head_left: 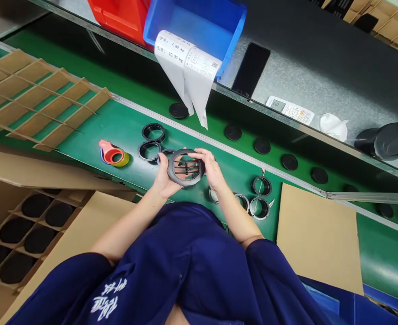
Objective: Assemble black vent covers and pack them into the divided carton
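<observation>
Black round vent with a slatted middle (186, 168): raised just above the green bench (124, 117), between both hands.
Left hand (165, 178): forearm reaching up from lower left; fingers pass behind the vent, thumb on its left rim, pinching it.
Right hand (212, 169): forearm reaching up from lower right; fingers bent over the upper right rim, gripping it; thumb placement cannot be told.
Black open rings at left (145, 134): beyond the left hand, one partly hidden by it.
Black open rings at right (253, 208): beside the right forearm, which partly covers them.
Red and yellow tape rolls (115, 157): left of the hands.
White printed paper labels (199, 76): hanging from the blue plastic bin (237, 27) over the shelf edge.
Brown cardboard sheet (320, 239): flat at right.
</observation>
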`<state>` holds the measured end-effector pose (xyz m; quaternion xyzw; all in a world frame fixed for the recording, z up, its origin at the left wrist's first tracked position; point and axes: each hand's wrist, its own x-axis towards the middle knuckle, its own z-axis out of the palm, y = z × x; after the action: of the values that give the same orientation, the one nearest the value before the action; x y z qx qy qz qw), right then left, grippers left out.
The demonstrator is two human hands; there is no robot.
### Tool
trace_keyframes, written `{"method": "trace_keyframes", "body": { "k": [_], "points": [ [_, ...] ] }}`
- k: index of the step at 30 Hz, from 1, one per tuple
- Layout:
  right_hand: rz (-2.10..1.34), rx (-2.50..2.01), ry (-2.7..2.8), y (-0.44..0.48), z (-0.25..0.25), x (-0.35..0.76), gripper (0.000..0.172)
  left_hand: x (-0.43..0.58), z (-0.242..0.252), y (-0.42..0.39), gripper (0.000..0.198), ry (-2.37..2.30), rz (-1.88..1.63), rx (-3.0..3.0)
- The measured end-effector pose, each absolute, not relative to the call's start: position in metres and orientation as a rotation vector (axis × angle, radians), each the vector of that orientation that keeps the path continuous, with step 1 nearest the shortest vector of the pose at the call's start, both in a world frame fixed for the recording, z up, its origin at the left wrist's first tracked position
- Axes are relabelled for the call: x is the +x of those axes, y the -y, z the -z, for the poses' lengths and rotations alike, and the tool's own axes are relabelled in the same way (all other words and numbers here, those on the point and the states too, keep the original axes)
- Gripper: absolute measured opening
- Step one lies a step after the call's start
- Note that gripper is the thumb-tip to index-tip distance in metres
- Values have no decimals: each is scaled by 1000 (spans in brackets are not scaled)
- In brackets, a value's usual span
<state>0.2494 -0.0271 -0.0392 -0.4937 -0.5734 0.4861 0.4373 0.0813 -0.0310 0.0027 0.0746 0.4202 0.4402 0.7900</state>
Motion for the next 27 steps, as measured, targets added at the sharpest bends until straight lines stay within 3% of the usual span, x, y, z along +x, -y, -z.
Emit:
{"method": "trace_keyframes", "body": {
  "k": [5, 10, 12, 15, 17, 21, 27],
  "points": [
    [-1195, -1300, 1440, 38, 41, 244, 77, 68, 0, 35, 86, -911, -933, 133],
    [-1013, -1195, 2057, 59, 64, 227, 59, 45, 34, 41, 83, -1064, -877, 47],
    [-1013, -1162, 2257, 72, 79, 217, 68, 38, 54, 51, 79, -1154, -786, -26],
    [-1183, -1304, 2301, 85, 102, 200, 99, 33, 77, 70, 74, -1147, -669, -83],
    [-1312, -1330, 2294, 86, 115, 188, 110, 31, 86, 77, 74, -1105, -672, -83],
    [-1226, -1459, 2256, 66, 138, 165, 115, 17, 93, 70, 72, -1278, -638, -155],
    [-937, -1711, 2351, 48, 171, 150, 112, -19, 106, 57, 24, -1723, -766, -133]
  ]
}}
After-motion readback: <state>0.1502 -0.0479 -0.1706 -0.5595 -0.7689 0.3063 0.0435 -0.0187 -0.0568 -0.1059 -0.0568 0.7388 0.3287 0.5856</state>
